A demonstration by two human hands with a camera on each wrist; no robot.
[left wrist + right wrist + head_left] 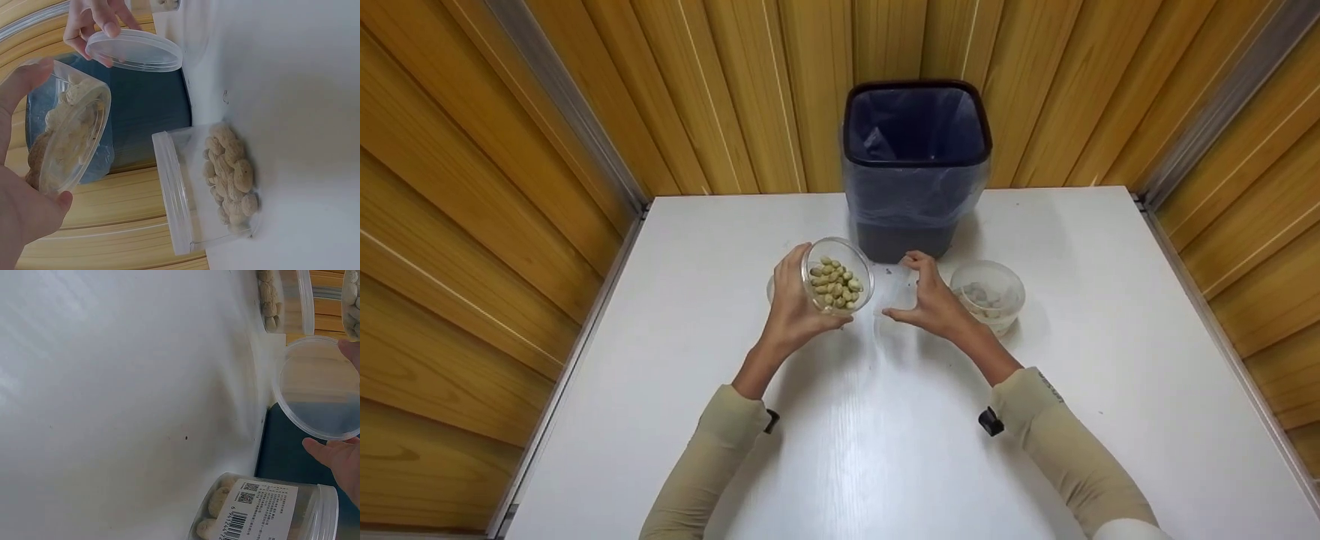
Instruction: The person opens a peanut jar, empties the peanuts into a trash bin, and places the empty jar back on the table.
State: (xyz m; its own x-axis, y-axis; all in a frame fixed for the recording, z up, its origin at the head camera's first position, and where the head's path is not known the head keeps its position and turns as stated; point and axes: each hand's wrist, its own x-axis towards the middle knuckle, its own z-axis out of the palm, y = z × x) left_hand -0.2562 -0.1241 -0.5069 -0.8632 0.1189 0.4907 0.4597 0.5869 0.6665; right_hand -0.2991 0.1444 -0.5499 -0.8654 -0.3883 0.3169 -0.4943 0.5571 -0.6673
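Observation:
My left hand (791, 307) grips a clear plastic tub (817, 304) of peanuts (832, 285), lifted above the table with its open mouth tipped toward the head camera. Fingers and thumb spread around its side. Just to the right, my right hand (936, 300) holds a round transparent lid (315, 382) by its edge, between thumb and fingers. Apart from the tub, this lid (135, 52) is hard to make out in the head view. A second tub (225, 180), lidded and with peanuts inside, stands on the table beyond my left hand, mostly hidden from the head camera.
Right of my right hand stands another lidded tub (988, 296), its barcode label (256, 512) showing in the right wrist view. A dark bin (915, 202) with a clear liner stands at the table's (840, 450) back edge. Wood-pattern panels (750, 97) enclose the back and sides.

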